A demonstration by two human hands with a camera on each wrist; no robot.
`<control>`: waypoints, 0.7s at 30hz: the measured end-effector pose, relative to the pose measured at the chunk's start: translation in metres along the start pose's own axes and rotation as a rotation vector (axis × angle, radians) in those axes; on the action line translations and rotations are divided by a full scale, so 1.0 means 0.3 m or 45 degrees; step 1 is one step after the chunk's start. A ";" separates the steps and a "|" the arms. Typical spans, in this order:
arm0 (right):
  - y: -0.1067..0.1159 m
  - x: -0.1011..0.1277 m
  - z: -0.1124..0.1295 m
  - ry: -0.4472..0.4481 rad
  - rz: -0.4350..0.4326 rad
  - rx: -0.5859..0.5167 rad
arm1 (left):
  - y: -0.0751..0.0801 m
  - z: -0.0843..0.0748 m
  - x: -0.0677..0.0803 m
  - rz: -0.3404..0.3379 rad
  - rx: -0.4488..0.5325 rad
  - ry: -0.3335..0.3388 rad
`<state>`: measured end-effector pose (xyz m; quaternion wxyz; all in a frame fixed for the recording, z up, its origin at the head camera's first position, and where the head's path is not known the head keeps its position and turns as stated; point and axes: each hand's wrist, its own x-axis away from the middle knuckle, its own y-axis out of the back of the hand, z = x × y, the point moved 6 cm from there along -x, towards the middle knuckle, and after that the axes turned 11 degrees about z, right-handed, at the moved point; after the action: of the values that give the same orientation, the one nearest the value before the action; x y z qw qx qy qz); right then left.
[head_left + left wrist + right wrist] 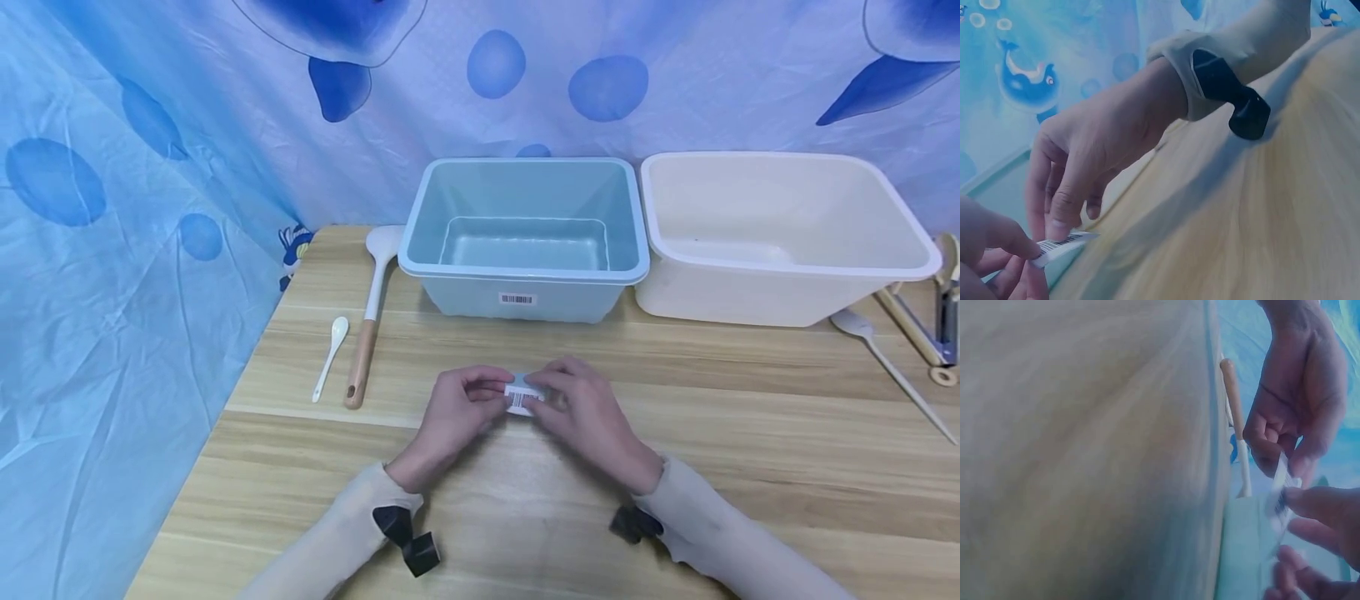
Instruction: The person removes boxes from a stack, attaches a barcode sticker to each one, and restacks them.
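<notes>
Between both hands is a small flat piece with a white barcode label [522,397], pale blue at its top edge. The left hand [465,408] pinches its left end between thumb and fingers. From the other side, the right hand [585,408] pinches the right end, its thumb over the barcode. The left wrist view shows the barcode label [1060,249] edge-on, like a thin strip, with the fingers of both hands meeting at it. In the right wrist view the label [1282,494] is blurred between the two thumbs.
Behind the hands stand a light blue bin [525,298] and a white bin [750,296]. On the left lie a white spoon with a wooden handle [363,358] and a small white spoon [330,358]. A long pale spoon [892,367] and tongs [948,317] lie at the right.
</notes>
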<state>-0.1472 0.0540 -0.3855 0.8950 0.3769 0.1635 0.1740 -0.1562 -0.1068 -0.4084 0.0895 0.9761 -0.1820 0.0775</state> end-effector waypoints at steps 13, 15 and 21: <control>0.042 0.010 0.062 0.273 -0.141 0.013 | -0.032 -0.040 0.019 0.022 0.210 0.051; 0.045 0.009 0.065 0.273 -0.138 0.009 | -0.032 -0.038 0.020 0.013 0.238 0.065; 0.045 0.005 0.064 0.272 -0.122 -0.006 | -0.034 -0.038 0.017 0.032 0.265 0.067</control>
<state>-0.1402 0.0515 -0.3631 0.8806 0.3457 0.2753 0.1708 -0.1490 -0.0970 -0.3979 -0.0087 0.9754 -0.1828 0.1228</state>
